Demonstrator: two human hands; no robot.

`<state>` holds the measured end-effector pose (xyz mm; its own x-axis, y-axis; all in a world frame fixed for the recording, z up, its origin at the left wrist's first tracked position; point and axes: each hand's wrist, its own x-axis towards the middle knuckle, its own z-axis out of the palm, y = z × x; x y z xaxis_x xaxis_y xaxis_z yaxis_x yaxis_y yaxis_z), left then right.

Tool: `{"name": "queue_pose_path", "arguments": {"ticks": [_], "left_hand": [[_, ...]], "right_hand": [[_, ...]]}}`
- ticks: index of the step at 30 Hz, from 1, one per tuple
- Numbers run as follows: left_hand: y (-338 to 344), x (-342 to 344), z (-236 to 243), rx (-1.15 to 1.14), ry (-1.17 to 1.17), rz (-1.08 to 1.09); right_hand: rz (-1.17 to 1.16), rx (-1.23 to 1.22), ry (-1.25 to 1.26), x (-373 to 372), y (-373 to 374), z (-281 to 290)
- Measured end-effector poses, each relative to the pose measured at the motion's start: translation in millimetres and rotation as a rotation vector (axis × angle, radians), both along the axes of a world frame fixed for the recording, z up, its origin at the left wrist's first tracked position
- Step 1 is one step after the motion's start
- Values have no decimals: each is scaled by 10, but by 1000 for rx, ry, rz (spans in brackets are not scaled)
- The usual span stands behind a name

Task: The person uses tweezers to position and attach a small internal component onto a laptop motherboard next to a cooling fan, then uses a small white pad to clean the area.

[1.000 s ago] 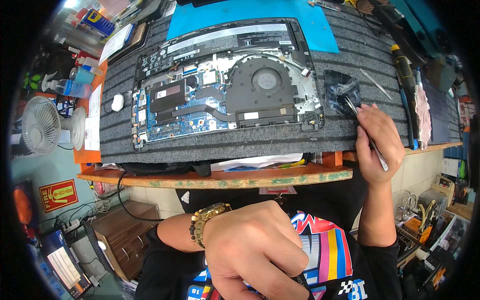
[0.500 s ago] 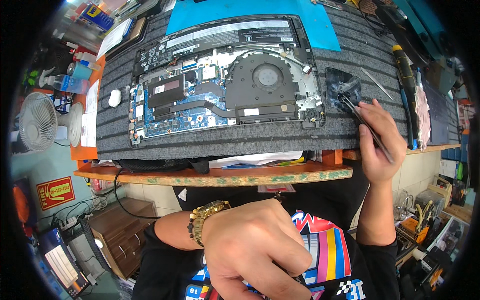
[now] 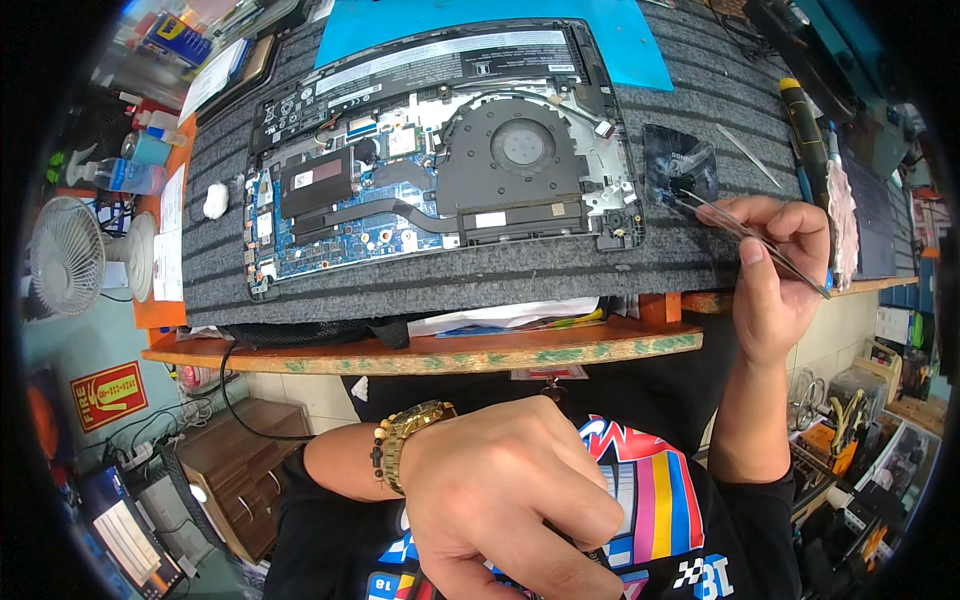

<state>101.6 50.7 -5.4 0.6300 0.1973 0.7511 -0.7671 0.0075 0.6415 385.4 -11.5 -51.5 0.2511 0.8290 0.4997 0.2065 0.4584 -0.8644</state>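
My right hand (image 3: 778, 310) grips metal tweezers (image 3: 742, 229) between thumb and fingers. Their tips reach the lower part of a small, shiny black square sheet (image 3: 668, 155), where tiny dark bits appear to lie. To its left rests an opened laptop base (image 3: 345, 215), showing a blue circuit board, a black battery (image 3: 440, 72) along the far side and a round cooling fan (image 3: 522, 150). Close to my chest, my left hand (image 3: 510, 490) is curled with its fingers bent. A dark edge shows beneath those fingers, but what they hold is hidden. A gold watch (image 3: 408, 425) circles that wrist.
A ribbed grey mat (image 3: 400, 292) covers the bench, with a blue mat (image 3: 640, 50) beyond. A thin metal strip (image 3: 748, 155), a yellow-black tool (image 3: 800, 120) and a pinkish cloth (image 3: 842, 225) lie right. A white lump (image 3: 215, 201) sits left. The bench's wooden edge (image 3: 430, 357) runs nearest me.
My right hand has turned, its fingers opening out somewhat, and the tweezers now lie flatter. The bench scene has shifted slightly left in view. My left hand stays almost still.
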Motion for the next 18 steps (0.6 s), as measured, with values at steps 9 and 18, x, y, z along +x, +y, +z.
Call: {"name": "queue_pose_path", "arguments": {"ticks": [9, 18], "left_hand": [[-63, 13, -153, -7, -115, 49], [-85, -6, -107, -90, -90, 40]], "right_hand": [[45, 17, 41, -244, -3, -10], [-23, 14, -98, -329, 1, -85]]}}
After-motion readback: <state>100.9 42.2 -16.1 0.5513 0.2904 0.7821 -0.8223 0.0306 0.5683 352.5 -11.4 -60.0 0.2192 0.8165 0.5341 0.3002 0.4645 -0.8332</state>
